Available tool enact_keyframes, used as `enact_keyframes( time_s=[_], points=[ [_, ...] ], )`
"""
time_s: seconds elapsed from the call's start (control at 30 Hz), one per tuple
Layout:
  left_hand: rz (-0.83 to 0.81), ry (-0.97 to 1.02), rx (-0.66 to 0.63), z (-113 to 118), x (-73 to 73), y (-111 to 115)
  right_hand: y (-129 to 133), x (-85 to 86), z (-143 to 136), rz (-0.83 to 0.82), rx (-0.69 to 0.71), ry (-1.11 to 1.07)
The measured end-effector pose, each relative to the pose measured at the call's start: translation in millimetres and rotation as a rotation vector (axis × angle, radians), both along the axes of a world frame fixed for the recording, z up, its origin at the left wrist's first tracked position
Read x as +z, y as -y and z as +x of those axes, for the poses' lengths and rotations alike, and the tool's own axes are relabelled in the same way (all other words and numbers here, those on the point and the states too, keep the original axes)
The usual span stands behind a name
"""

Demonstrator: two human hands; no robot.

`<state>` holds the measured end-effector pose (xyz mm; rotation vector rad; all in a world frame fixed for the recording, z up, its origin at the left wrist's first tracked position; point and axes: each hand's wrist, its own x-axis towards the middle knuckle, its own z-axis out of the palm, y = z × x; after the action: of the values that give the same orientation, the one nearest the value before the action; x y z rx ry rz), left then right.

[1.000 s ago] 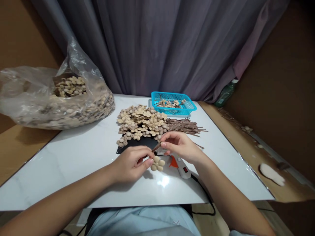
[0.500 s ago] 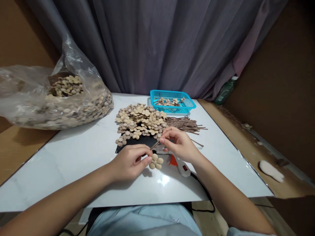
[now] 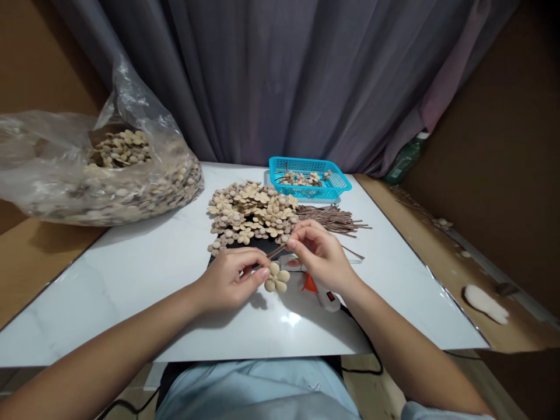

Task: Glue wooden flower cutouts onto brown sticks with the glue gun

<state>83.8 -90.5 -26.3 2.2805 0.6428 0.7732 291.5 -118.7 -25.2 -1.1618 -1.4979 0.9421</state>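
My left hand (image 3: 236, 276) pinches a beige five-petal flower (image 3: 276, 278) at its edge, between thumb and forefinger. A thin brown stem (image 3: 275, 252) runs from behind that flower to my right hand (image 3: 321, 252), whose fingers are closed on its other end. Under my right hand lies a white glue gun (image 3: 327, 298) with an orange trigger, its nozzle partly hidden. Just beyond my hands, a heap of beige and greyish flowers (image 3: 254, 213) rests on a black sheet (image 3: 251, 246). A bundle of brown stems (image 3: 335, 220) is spread to the right of the heap.
A blue basket (image 3: 345, 185) holding stemmed flowers stands at the back of the white table (image 3: 144, 291). On the left sits a large clear plastic bag (image 3: 170, 169) full of flowers. A green bottle (image 3: 406, 157) leans at the right. The glue gun's cord hangs over the front edge.
The flower in my left hand has risen slightly and turned a little. Both hands keep their grip on flower and stem. The view has shifted slightly.
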Motion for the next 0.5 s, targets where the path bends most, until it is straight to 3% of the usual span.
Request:
enact_keyframes(
  time_s=[0.23, 0.37, 0.5],
  points=[
    [-0.092, 0.093, 0.042, -0.7, -1.8, -0.5, -1.0, 3.2, 7.4, 0.073, -0.107, -0.065],
    [-0.215, 0.181, 0.096, -1.8, -4.0, -2.0, -4.2, 11.2, 24.1, 0.212, -0.198, -0.044],
    [-0.188, 0.298, 0.176, -3.2, -2.6, -3.9, -5.3, 17.3, 38.1, 0.394, -0.283, 0.091]
  ],
)
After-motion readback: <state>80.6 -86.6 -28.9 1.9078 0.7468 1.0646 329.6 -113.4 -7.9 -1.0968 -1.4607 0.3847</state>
